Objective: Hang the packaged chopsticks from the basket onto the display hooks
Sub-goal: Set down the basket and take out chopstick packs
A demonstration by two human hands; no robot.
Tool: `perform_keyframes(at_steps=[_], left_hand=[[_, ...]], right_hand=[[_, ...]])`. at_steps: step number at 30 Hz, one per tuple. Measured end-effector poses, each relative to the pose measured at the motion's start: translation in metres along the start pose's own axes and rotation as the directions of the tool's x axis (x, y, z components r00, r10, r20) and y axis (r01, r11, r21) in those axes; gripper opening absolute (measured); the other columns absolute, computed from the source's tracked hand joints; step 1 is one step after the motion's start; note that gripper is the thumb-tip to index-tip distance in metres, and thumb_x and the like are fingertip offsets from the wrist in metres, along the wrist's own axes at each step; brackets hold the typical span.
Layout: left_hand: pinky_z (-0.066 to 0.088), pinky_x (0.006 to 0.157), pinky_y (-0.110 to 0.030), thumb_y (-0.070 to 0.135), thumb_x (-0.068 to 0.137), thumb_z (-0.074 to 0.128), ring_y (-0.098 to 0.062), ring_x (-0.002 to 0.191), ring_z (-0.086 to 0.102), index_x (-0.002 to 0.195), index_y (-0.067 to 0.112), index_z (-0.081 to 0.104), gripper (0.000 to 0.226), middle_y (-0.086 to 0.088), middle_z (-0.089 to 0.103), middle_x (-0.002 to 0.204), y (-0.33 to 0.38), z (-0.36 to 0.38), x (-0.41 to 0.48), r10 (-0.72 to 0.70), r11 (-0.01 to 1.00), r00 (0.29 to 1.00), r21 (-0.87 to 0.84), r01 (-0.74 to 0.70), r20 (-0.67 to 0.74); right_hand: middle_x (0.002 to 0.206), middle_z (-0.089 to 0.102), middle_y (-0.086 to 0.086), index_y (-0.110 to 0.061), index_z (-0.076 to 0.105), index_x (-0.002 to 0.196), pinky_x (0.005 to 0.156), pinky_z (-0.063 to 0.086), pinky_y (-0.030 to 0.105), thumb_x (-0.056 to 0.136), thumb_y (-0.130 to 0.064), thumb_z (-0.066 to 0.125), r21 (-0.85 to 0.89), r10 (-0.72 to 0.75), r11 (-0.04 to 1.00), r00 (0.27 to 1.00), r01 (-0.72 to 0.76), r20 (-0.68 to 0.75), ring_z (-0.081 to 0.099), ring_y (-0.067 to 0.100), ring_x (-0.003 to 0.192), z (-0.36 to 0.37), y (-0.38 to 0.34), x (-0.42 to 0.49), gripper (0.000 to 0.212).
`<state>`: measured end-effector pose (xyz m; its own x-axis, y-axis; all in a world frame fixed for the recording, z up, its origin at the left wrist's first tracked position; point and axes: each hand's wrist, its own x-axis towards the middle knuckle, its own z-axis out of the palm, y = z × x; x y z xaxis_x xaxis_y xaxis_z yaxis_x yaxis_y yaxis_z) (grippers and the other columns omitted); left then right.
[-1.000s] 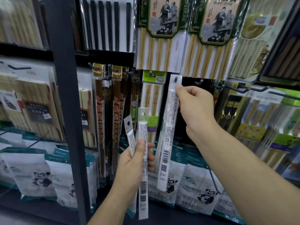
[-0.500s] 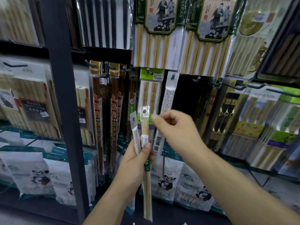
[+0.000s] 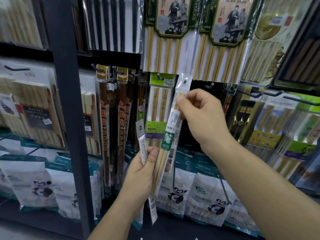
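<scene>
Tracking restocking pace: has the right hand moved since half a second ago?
Yes. The right hand rose toward the hook, pinching the green-banded pack.

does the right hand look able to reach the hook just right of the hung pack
Probably yes: the right hand, pinching the green-banded pack, sits just below that hook, with open space between them.
</scene>
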<state>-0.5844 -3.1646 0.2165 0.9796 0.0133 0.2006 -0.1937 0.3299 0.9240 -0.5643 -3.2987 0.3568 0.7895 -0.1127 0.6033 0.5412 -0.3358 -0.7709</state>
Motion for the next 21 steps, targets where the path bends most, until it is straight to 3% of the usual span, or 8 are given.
perform_keyframes(at_steps=[3, 6, 13, 16, 19, 21], left_hand=[[0.06, 0.067, -0.023, 0.053, 0.085, 0.057, -0.017, 0.076, 0.071, 0.089, 0.032, 0.071, 0.026, -0.007, 0.077, 0.088, -0.001, -0.001, 0.0, 0.01, 0.999, 1.0, 0.047, -0.01, 0.011], [0.056, 0.058, -0.021, 0.05, 0.084, 0.057, -0.01, 0.063, 0.065, 0.085, 0.033, 0.072, 0.022, 0.0, 0.07, 0.072, 0.001, 0.001, -0.002, 0.002, 0.999, 1.0, 0.045, -0.004, 0.03], [0.051, 0.052, -0.015, 0.046, 0.085, 0.059, -0.003, 0.057, 0.062, 0.1, 0.014, 0.067, 0.036, 0.008, 0.067, 0.065, 0.005, 0.0, -0.003, 0.027, 0.995, 0.998, 0.099, -0.032, 0.057], [0.053, 0.063, -0.017, 0.048, 0.085, 0.062, -0.003, 0.066, 0.064, 0.102, 0.017, 0.066, 0.036, 0.01, 0.069, 0.074, 0.002, -0.002, 0.0, 0.049, 0.992, 0.998, 0.111, -0.053, 0.042], [0.05, 0.069, -0.015, 0.036, 0.096, 0.07, -0.001, 0.072, 0.059, 0.101, 0.025, 0.063, 0.014, 0.017, 0.061, 0.077, -0.002, -0.006, 0.002, 0.029, 0.99, 0.999, 0.14, -0.035, 0.039], [0.047, 0.072, -0.019, 0.029, 0.091, 0.063, -0.002, 0.071, 0.055, 0.095, 0.028, 0.062, 0.005, 0.016, 0.058, 0.077, -0.002, -0.009, 0.003, -0.003, 0.992, 0.999, 0.126, -0.002, 0.04]], right_hand=[[0.071, 0.063, 0.012, -0.013, 0.066, 0.075, 0.056, 0.049, 0.026, 0.099, -0.028, 0.064, 0.021, 0.048, 0.999, 0.998, -0.048, -0.026, 0.055, 0.015, 0.063, -0.001, -0.005, 0.01, 0.028], [0.066, 0.055, 0.003, -0.005, 0.065, 0.08, 0.048, 0.041, 0.017, 0.1, -0.03, 0.062, 0.061, 0.131, 0.99, 0.99, -0.128, -0.056, 0.051, 0.014, 0.061, 0.0, -0.001, 0.014, 0.033], [0.071, 0.052, 0.008, 0.007, 0.06, 0.088, 0.046, 0.04, 0.017, 0.1, -0.031, 0.062, 0.083, 0.19, 0.979, 0.979, -0.185, -0.071, 0.047, 0.018, 0.063, 0.004, 0.005, 0.017, 0.04], [0.071, 0.052, 0.009, 0.008, 0.059, 0.088, 0.049, 0.04, 0.022, 0.1, -0.032, 0.062, 0.068, 0.201, 0.978, 0.977, -0.196, -0.077, 0.046, 0.019, 0.063, 0.005, 0.008, 0.016, 0.042], [0.07, 0.053, 0.014, 0.006, 0.06, 0.084, 0.062, 0.048, 0.038, 0.099, -0.037, 0.063, 0.016, 0.194, 0.981, 0.976, -0.194, -0.097, 0.049, 0.02, 0.064, 0.003, 0.012, 0.013, 0.046], [0.079, 0.06, 0.025, 0.006, 0.062, 0.085, 0.071, 0.055, 0.047, 0.097, -0.041, 0.064, -0.011, 0.2, 0.979, 0.974, -0.202, -0.11, 0.052, 0.019, 0.066, 0.002, 0.014, 0.011, 0.048]])
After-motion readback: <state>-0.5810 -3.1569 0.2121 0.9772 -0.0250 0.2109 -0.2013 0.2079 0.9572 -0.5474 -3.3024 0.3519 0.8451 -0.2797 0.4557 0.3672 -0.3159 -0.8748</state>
